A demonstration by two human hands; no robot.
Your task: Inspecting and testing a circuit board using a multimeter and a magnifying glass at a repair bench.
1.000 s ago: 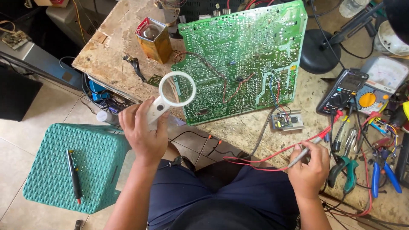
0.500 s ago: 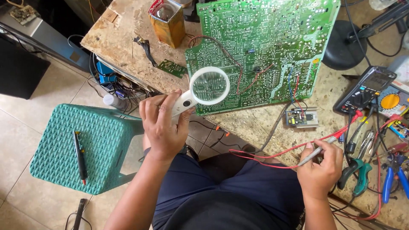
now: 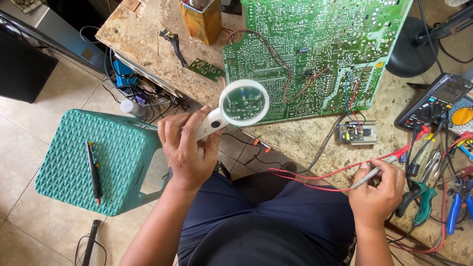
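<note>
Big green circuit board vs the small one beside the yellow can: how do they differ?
The big circuit board covers much of the workbench; the small board is a scrap-sized piece. The big circuit board carries red and dark wires; the small board shows none. The magnifier in the left hand overlaps the big circuit board, not the small board. Both are green.

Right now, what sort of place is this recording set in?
Most likely a small electronics repair bench. A large green circuit board lies on a worn chipboard table beside a multimeter. The left hand holds a magnifying glass, and the right hand holds a test probe.
</note>
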